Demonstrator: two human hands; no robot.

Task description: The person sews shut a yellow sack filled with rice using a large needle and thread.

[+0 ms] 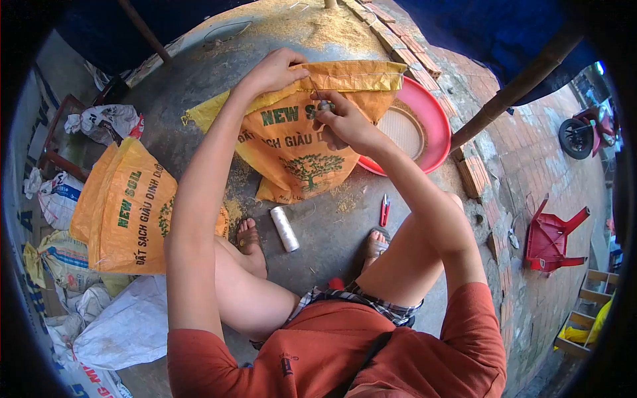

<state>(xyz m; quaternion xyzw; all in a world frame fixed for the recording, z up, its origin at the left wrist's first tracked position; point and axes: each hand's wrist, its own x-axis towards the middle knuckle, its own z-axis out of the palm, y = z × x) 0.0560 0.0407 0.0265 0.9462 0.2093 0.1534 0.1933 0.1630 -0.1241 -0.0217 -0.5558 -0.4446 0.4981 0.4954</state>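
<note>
An orange sack (318, 149) printed "NEW SOIL" stands upright in front of me, its top edge folded into a yellow band. My left hand (275, 71) pinches that folded band near its middle. Just below and to the right, my right hand (342, 123) is closed against the front of the sack. A thin dark needle-like piece runs from its fingertips up to the band; its grip is hidden in the fingers. Between my feet on the floor are a white spool of thread (284, 229) and red-handled thread snips (385, 210).
A pink basin (438, 126) with a round sieve (400, 132) stands behind the sack's right side. Another orange sack (129, 212) is at left, among white bags (126, 325). A bamboo pole (511, 89) slants at right, near an overturned red stool (552, 239).
</note>
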